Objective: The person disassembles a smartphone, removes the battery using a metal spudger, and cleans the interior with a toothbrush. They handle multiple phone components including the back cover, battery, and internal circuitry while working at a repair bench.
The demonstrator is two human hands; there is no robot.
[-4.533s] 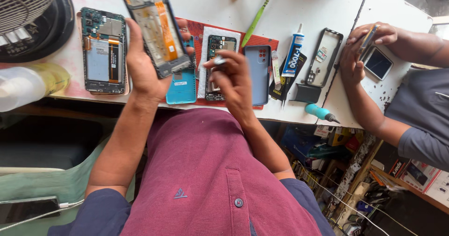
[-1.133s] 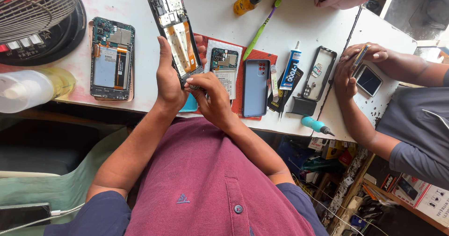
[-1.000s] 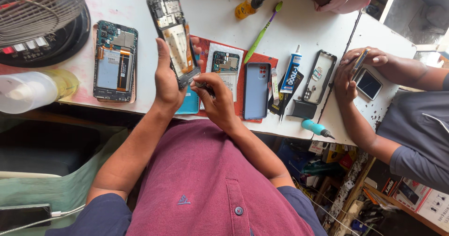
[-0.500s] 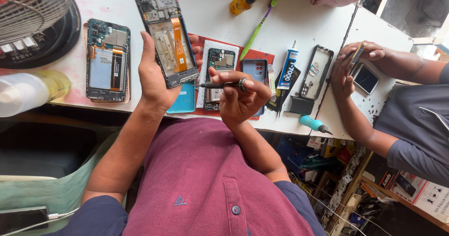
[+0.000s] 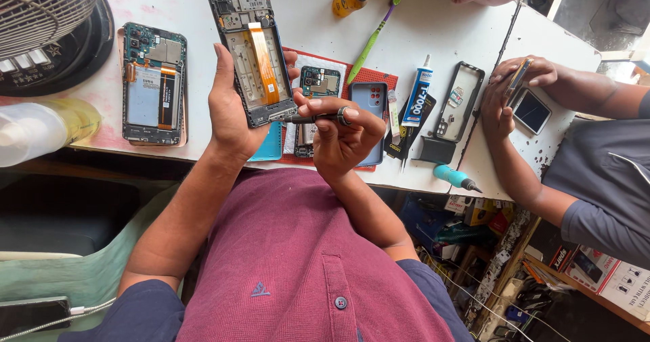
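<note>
Head view, left hand (image 5: 230, 115) still gripping phone frame (image 5: 252, 51), right hand (image 5: 338, 135) pinching probably tweezers (image 5: 313, 118), shifted slightly leftward

A phone repair workshop: opened phones (image 5: 154, 84), glue tube (image 5: 418, 93) on white bench (image 5: 318, 3).

The scene is evenly lit by bright daylight, strongest beyond the right hand (image 5: 342, 135). Soft shadows are cast beneath the left hand (image 5: 233, 115). Edges are bent by wide-angle distortion.
</note>
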